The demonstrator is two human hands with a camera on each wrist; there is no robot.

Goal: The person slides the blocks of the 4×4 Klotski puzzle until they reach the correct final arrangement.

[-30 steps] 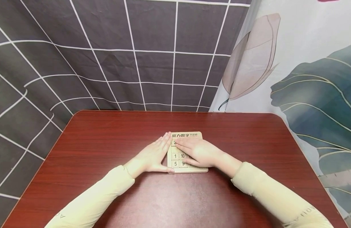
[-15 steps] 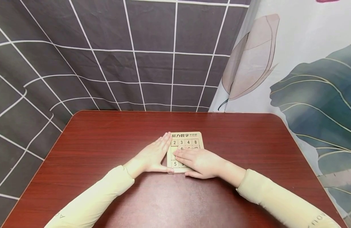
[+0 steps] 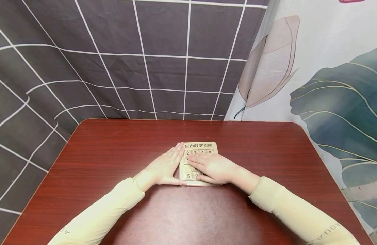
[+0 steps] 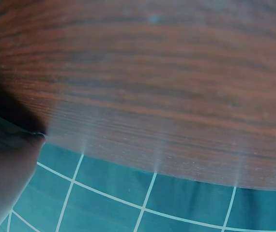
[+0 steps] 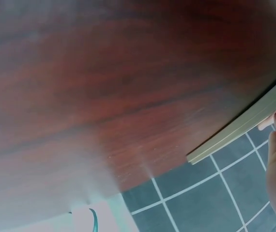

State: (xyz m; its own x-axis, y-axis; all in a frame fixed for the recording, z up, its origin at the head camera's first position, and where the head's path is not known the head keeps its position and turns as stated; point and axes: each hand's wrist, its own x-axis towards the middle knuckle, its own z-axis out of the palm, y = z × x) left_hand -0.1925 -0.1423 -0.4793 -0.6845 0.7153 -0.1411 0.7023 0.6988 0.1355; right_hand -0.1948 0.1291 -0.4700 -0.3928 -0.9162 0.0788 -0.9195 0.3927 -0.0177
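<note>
A pale number sliding puzzle (image 3: 199, 145) with square numbered tiles and Chinese lettering on its top strip lies flat on the table. My left hand (image 3: 165, 166) rests against its left edge, fingers straight and thumb spread to the lower left corner. My right hand (image 3: 217, 167) lies over the tiles with straight fingers, fingertips touching the left column below the 2 tile. Under those fingertips a bare slot shows above the 5 tile (image 3: 188, 176). The right hand hides much of the middle and right columns. In the right wrist view the puzzle's edge (image 5: 244, 123) shows side-on.
The reddish-brown wooden table (image 3: 115, 136) has rounded far corners. Behind it hangs a dark grey curtain (image 3: 164, 71) with a white grid. A white curtain with leaf prints (image 3: 329, 95) hangs at the right.
My right hand slid toward me down the puzzle, then back up a little. In the left column, the bare slot now sits one row lower, a tile having moved up. The left hand stays still.
</note>
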